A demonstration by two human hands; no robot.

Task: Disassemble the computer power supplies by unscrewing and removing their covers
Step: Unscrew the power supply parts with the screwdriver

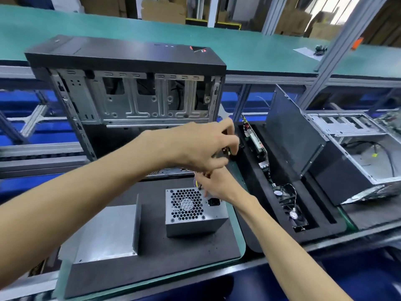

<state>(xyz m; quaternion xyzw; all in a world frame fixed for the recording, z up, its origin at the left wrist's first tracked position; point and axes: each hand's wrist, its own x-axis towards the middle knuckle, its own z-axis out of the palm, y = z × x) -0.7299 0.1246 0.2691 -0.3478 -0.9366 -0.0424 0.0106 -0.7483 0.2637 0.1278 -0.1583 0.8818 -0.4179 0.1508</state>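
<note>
Two hands work behind the boxy steel power supply (195, 211), a rigid, probably heavy thing best gripped by its flat sides: the left hand (204, 146) pinches a small dark part, while what the right hand (214, 187) holds cannot be told.

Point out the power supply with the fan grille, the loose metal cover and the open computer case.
power supply (195, 222), head view, front side wall
metal cover (106, 233), head view, flat top
computer case (130, 98), head view, inner metal panel

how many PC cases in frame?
2. One case stands open-sided at the back of the mat, behind the PSU. The other case lies at far right, partly cut off. More may be out of view.
</note>
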